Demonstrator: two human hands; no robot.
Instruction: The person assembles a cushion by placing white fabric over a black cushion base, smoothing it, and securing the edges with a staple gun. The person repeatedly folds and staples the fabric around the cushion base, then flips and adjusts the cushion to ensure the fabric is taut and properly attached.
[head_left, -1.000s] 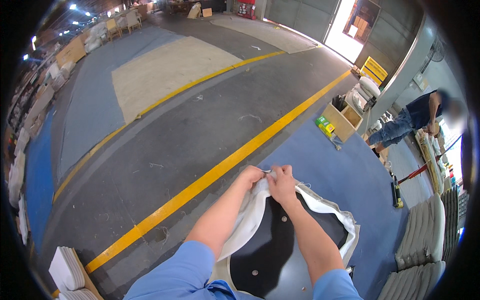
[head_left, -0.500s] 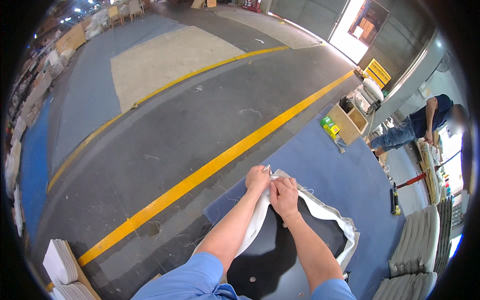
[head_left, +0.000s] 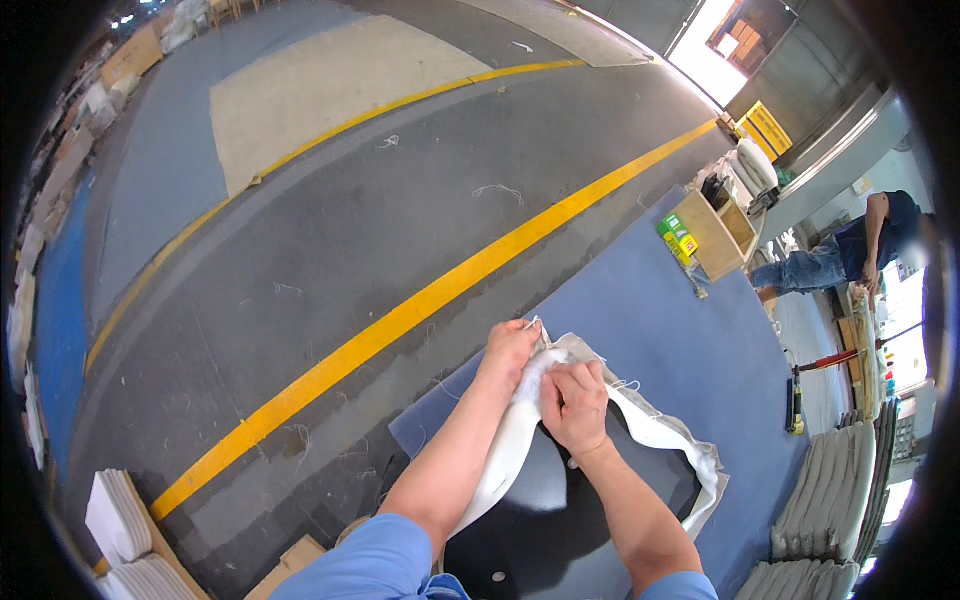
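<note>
Below me a black panel (head_left: pixel 570 525) lies on the blue tabletop. White padding (head_left: pixel 510 440) runs around its edge, with light grey cloth (head_left: pixel 670 421) and loose threads showing outside it. At the far corner, my left hand (head_left: pixel 510 350) is closed on the cloth edge and holds it up. My right hand (head_left: pixel 577 405) sits just to the right with curled fingers, pinching the white padding at that corner. Its fingertips are partly hidden. Both forearms reach across the panel.
On the blue table (head_left: pixel 640 310) stand a wooden box (head_left: pixel 708 236) and a green-yellow carton (head_left: pixel 678 240). A black-yellow tool (head_left: pixel 795 402) lies at the right edge. Grey cushions (head_left: pixel 825 490) are stacked at right, white panels (head_left: pixel 120 517) at lower left. A person (head_left: pixel 850 245) stands beyond.
My right hand has drawn back slightly from the corner, uncovering more white padding between the hands. The left hand still holds the cloth edge. The view has shifted slightly.
</note>
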